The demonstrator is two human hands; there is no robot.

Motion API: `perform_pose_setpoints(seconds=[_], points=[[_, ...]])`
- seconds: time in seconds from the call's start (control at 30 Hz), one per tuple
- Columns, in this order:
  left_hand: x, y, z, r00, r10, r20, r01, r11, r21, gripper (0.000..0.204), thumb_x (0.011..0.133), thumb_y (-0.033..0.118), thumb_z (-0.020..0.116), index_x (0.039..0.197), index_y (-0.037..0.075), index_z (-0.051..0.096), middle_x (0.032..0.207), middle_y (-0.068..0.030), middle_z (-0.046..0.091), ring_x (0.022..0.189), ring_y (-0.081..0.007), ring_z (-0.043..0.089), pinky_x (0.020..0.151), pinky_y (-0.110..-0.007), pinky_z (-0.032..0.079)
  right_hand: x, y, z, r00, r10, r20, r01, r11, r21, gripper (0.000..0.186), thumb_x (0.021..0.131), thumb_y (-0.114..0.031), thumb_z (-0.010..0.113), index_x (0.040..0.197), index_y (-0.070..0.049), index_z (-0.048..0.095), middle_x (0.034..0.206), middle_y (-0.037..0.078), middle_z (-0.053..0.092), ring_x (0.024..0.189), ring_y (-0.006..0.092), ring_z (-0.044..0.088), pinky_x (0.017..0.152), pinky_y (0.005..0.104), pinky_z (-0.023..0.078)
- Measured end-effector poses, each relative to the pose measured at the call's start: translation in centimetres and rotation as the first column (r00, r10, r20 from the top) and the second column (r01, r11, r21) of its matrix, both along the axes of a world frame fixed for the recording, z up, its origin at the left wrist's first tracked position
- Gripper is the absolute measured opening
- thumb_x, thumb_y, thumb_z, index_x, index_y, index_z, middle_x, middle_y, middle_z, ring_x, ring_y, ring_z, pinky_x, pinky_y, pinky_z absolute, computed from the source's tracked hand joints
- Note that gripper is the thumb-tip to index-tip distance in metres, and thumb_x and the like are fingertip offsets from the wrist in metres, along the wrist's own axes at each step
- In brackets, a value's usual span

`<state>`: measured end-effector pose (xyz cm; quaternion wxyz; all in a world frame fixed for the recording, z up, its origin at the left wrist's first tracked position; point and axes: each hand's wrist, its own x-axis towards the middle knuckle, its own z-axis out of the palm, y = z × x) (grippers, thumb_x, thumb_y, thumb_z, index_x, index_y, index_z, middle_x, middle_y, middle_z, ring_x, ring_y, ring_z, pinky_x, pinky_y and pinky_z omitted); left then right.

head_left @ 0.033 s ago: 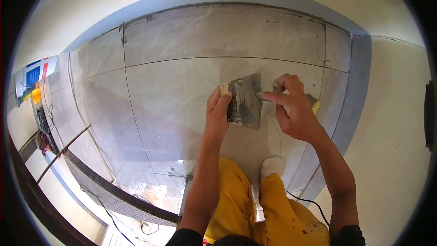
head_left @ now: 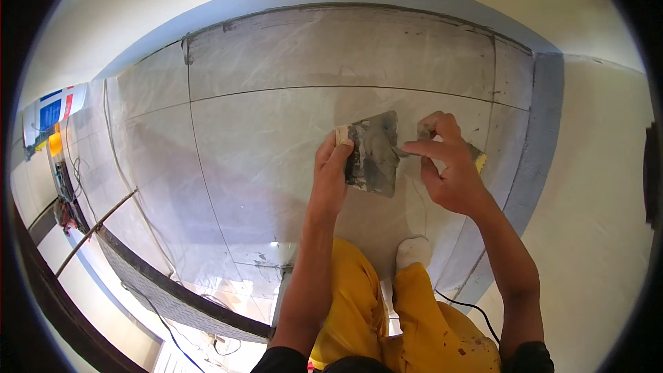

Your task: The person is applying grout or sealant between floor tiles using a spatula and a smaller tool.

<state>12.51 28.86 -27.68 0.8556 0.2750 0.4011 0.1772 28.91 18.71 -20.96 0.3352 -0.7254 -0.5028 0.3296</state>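
My left hand (head_left: 333,159) is closed around the short pale handle of a wide putty knife (head_left: 360,173), its fingers at the blade's left edge. Wet grey paste (head_left: 380,148) lies thick on the right half of the blade. My right hand (head_left: 447,166) is bent in a pinch to the right of the knife. From its fingers a small narrow spatula (head_left: 409,152) points left, its tip at the paste's right edge. Most of that spatula is hidden by my fingers. Both hands are above the light tiled floor (head_left: 276,145).
A yellow-edged dark block (head_left: 478,157) lies past my right hand. Grey bands (head_left: 542,117) run along the wall foot. At lower left stand a curved dark edge (head_left: 186,293) and a thin rod (head_left: 97,233). A bag (head_left: 50,116) and cables (head_left: 114,145) are at far left.
My right hand and the small spatula have shifted slightly right, and more of the spatula shows between fingers and paste. The putty knife has barely moved.
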Motion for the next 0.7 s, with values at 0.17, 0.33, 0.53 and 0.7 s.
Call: perform_pose_setpoints(seconds=[0.17, 0.33, 0.53, 0.7], points=[[0.2, -0.1, 0.0, 0.998, 0.029, 0.058, -0.022, 0.993, -0.112, 0.025, 0.090, 0.009, 0.038, 0.108, -0.003, 0.051, 0.098, -0.0059, 0.058, 0.087, -0.0117, 0.056, 0.076, -0.026, 0.046, -0.2, 0.2, -0.2, 0.995, 0.074, 0.072, -0.079, 0.995, 0.061, 0.042, 0.060, 0.015, 0.049, 0.093, -0.007, 0.064, 0.098, 0.012, 0.044, 0.091, 0.0250, 0.045, 0.081, 0.0305, 0.037], [0.3, -0.1, 0.3, 0.998, 0.038, 0.052, -0.032, 0.993, -0.112, 0.027, 0.090, 0.009, 0.038, 0.110, -0.003, 0.049, 0.099, -0.0067, 0.058, 0.088, -0.0121, 0.057, 0.077, -0.026, 0.046, 0.7, -0.6, -0.5, 0.989, 0.071, -0.126, -0.066, 0.997, 0.044, 0.045, 0.060, 0.010, 0.052, 0.099, -0.011, 0.065, 0.100, 0.013, 0.044, 0.095, 0.0277, 0.042, 0.081, 0.0343, 0.036], [-0.2, 0.0, 0.5, 0.997, 0.040, 0.066, -0.033, 0.993, -0.109, 0.027, 0.090, 0.008, 0.037, 0.111, -0.004, 0.049, 0.101, -0.0078, 0.058, 0.088, -0.0126, 0.057, 0.077, -0.026, 0.047, -0.5, 0.3, -0.9, 0.999, 0.029, 0.045, -0.029, 1.000, 0.000, 0.046, 0.060, 0.009, 0.052, 0.099, -0.010, 0.065, 0.099, 0.012, 0.045, 0.093, 0.0278, 0.042, 0.082, 0.0363, 0.033], [-0.6, 0.5, 0.0, 0.994, 0.061, 0.092, -0.046, 0.986, -0.157, 0.027, 0.089, 0.008, 0.038, 0.111, -0.004, 0.048, 0.101, -0.0090, 0.058, 0.089, -0.0131, 0.057, 0.078, -0.026, 0.046, 0.6, -1.0, -1.9, 0.991, 0.017, 0.133, -0.040, 0.985, 0.170, 0.047, 0.061, 0.008, 0.051, 0.101, -0.010, 0.065, 0.098, 0.013, 0.045, 0.093, 0.0281, 0.040, 0.083, 0.0386, 0.031]])
